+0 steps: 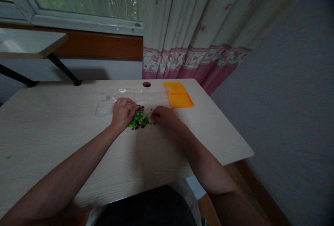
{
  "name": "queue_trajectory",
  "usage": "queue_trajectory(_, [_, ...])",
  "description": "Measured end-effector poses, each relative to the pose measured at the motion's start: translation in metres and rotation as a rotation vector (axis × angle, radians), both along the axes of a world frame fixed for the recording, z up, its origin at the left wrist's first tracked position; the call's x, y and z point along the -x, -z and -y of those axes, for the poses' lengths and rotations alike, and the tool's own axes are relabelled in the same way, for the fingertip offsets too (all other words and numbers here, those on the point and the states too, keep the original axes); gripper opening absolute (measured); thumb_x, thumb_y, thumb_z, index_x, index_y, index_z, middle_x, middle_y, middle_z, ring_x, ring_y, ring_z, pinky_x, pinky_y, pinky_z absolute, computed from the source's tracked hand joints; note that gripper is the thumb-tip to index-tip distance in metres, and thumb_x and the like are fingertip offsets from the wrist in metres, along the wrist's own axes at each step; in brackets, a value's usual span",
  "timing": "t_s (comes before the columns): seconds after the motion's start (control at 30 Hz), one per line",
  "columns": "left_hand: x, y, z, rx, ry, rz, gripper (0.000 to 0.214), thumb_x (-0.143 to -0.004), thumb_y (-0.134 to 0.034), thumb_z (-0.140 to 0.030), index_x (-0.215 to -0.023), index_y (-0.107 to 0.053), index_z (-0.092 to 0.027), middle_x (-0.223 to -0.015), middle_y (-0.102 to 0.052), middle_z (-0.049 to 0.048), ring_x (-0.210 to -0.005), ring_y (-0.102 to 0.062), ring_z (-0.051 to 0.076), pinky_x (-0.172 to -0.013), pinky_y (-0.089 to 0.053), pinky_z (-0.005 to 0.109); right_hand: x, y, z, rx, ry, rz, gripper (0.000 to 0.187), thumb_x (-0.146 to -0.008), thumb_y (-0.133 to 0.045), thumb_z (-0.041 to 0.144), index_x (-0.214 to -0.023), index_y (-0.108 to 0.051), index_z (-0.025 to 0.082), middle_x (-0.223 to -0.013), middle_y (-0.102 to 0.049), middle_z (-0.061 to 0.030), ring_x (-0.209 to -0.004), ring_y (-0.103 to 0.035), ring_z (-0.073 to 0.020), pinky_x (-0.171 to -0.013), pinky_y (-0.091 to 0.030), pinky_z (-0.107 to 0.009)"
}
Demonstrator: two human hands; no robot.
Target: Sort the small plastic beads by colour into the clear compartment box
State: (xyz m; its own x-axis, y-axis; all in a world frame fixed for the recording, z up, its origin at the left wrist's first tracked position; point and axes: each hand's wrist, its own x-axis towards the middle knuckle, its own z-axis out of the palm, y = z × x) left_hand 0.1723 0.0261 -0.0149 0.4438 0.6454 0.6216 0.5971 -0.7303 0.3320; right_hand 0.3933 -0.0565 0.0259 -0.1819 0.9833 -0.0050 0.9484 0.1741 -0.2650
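A loose pile of small green, dark brown and yellow pieces (140,121) lies on the table between my two hands. My left hand (122,112) rests at the pile's left edge, its fingers drawn together near a few dark brown pieces (141,108). On the pile's right side is my right hand (165,116), with its fingers curled in and the tips among pale and dark pieces. What either hand pinches is too small to make out. Behind both hands stretches a clear plastic compartment tray (100,112), partly covered by my left hand.
An orange-yellow open plastic case (180,98) sits right of the clear tray. Near the back edge of the pale wooden table (65,128) is a round cable hole (146,84). A raised shelf (31,41) on black legs stands back left; a curtain (177,45) hangs behind.
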Motion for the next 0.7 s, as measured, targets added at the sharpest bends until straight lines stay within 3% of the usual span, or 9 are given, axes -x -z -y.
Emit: queue_trajectory(0.7, [0.0011,0.0,0.0014,-0.097,0.028,0.013,0.023,-0.098,-0.053,-0.032,-0.105,-0.074,-0.024,-0.107,-0.069,0.0058,-0.103,-0.053,0.024,-0.091,-0.043,0.043,-0.0068,0.004,-0.0025,0.003,-0.04,-0.083,0.021,-0.089,-0.06,0.023,-0.101,-0.077,0.019,-0.098,-0.071,-0.0071,-0.088,-0.062,-0.0172,-0.076,-0.041,-0.026])
